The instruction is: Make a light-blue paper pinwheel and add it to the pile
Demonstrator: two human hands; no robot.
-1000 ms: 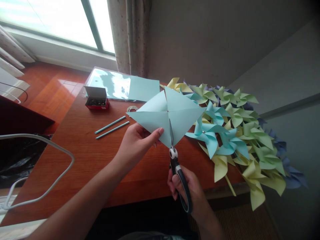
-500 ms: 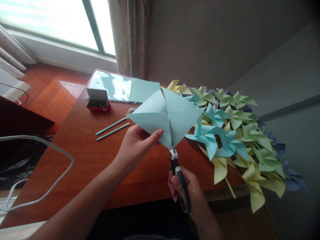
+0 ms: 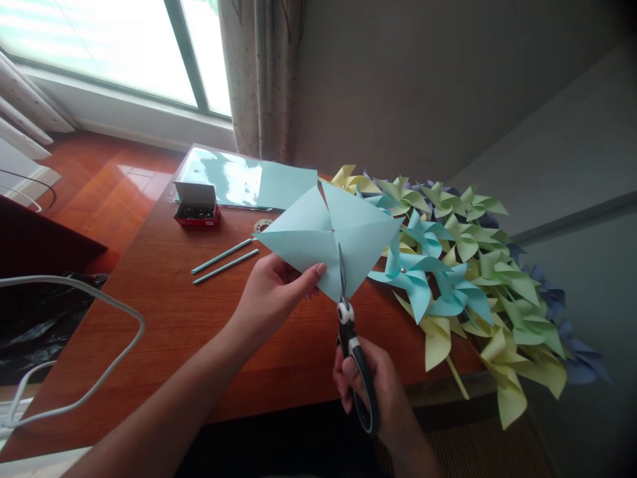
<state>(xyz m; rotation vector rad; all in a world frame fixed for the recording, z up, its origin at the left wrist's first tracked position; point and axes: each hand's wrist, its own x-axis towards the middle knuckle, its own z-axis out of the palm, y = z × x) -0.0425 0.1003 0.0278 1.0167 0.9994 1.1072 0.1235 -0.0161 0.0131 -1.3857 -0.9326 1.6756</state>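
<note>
Pinched between the thumb and fingers of my left hand (image 3: 279,285) is a square of light blue paper (image 3: 365,236), held up above the table with one corner toward me. Slits run in from its corners toward a small mark at the centre. My right hand (image 3: 371,382) is wrapped round the black and white handles of the scissors (image 3: 346,311). Their blades lie along the paper's near corner, tips pointing at the centre. The fingers of my left hand under the paper are partly hidden.
Two light blue paper sticks (image 3: 225,262) and a roll of tape (image 3: 263,226) lie on the wooden table (image 3: 239,372). Behind are a red box of small pins (image 3: 198,212) and packaged blue sheets (image 3: 286,186). Several finished pinwheels (image 3: 468,232) cover the right side. A white cable (image 3: 124,305) loops at left.
The whole view has shifted slightly. The blue paper and the scissors stay in nearly the same place in my hands, with the blades still at the near corner.
</note>
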